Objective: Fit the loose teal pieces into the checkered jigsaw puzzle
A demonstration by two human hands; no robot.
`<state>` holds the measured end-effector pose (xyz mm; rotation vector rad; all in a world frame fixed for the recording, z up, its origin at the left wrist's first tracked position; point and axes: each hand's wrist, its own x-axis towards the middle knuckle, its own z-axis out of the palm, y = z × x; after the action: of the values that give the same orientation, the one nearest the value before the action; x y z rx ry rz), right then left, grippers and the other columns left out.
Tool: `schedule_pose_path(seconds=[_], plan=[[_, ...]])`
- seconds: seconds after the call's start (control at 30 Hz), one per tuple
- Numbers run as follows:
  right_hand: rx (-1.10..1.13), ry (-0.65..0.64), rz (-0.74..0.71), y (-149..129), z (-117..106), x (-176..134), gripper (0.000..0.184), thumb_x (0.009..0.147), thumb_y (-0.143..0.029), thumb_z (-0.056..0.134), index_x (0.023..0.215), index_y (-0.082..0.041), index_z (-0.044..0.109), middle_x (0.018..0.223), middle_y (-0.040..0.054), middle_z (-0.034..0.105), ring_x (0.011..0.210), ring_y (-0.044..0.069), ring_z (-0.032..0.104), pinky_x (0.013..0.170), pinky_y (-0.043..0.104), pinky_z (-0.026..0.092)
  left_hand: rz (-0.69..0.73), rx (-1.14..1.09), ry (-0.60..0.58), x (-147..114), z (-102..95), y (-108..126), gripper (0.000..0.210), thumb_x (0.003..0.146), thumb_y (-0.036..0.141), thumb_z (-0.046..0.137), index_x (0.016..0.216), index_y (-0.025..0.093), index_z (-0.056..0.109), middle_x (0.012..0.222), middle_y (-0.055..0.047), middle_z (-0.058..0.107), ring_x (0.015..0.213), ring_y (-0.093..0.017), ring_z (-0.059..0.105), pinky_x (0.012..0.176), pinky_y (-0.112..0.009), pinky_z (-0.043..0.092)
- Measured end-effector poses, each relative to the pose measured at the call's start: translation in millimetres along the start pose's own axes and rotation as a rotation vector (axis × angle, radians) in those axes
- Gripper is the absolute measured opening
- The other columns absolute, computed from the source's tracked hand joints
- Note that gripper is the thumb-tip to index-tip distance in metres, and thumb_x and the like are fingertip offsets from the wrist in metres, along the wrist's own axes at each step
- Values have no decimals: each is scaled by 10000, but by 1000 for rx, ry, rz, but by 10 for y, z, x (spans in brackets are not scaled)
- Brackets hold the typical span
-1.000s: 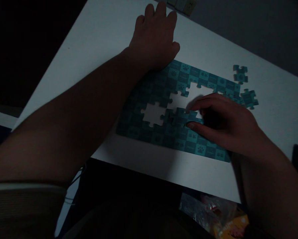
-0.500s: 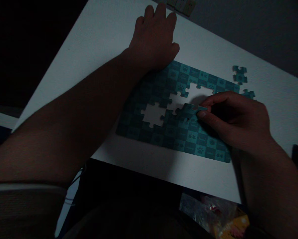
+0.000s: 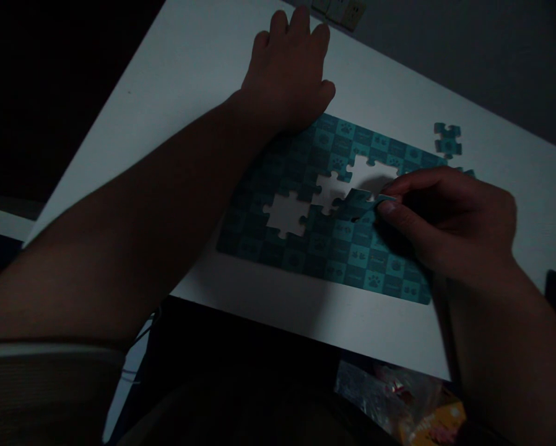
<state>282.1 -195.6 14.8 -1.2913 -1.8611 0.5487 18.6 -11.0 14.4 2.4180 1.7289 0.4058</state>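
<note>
1. Teal jigsaw piece, lobed and flat point(image 3: 358, 201), is in the grip of your right hand point(image 3: 459, 223): you pinch it between thumb and forefinger, tilted, above the puzzle.
2. Directly beneath that pinch lies the teal checkered jigsaw puzzle with paw prints point(image 3: 324, 244), mostly assembled. One open space reaches from just beyond your fingertips toward the left; a separate single-piece gap sits farther left of them.
3. Beyond and to the right of the pinch, a loose teal jigsaw piece with rounded knobs point(image 3: 447, 141) lies flat. Nearer your knuckles, a second teal piece point(image 3: 467, 173) is mostly hidden behind them.
4. Your left hand point(image 3: 287, 71) rests palm down, beyond and left of the pinch, fingers slightly spread, its wrist at the puzzle's far edge.
5. Under everything is the smooth white tabletop point(image 3: 389, 325).
6. Nearer you than the grip, below the table edge, sit a crinkled clear plastic bag point(image 3: 364, 390) and a yellow-orange package point(image 3: 438, 421).
</note>
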Motion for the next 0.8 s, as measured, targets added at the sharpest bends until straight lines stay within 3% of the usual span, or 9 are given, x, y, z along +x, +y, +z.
schedule_pose_path(seconds=[0.4, 0.63, 0.8], plan=[[-195, -204, -127, -76, -67, 68, 175, 1019, -283, 921, 1168, -374, 929, 1115, -15, 985, 955, 310, 926, 841, 470, 672, 3, 8, 4, 29, 36, -15, 544, 1275, 105, 847, 1792, 22, 699, 1972, -279, 533, 1870, -541, 436, 1520, -694, 384], [-242, -214, -224, -55, -77, 98, 174, 1037, -305, 922, 1200, -366, 912, 1150, 15, 997, 1017, 344, 928, 920, 524, 678, 1, 5, -4, 34, 46, -1, 531, 1280, 112, 855, 1777, 13, 696, 1964, -284, 537, 1868, -534, 436, 1526, -690, 377], [-209, -173, -191, -80, -53, 113, 94, 1098, -303, 849, 1150, -357, 907, 1131, 35, 996, 1019, 351, 919, 987, 571, 656, 5, -20, 9, -3, 11, 7, 556, 1257, 111, 846, 1791, 19, 721, 1970, -282, 558, 1861, -555, 462, 1516, -702, 405]])
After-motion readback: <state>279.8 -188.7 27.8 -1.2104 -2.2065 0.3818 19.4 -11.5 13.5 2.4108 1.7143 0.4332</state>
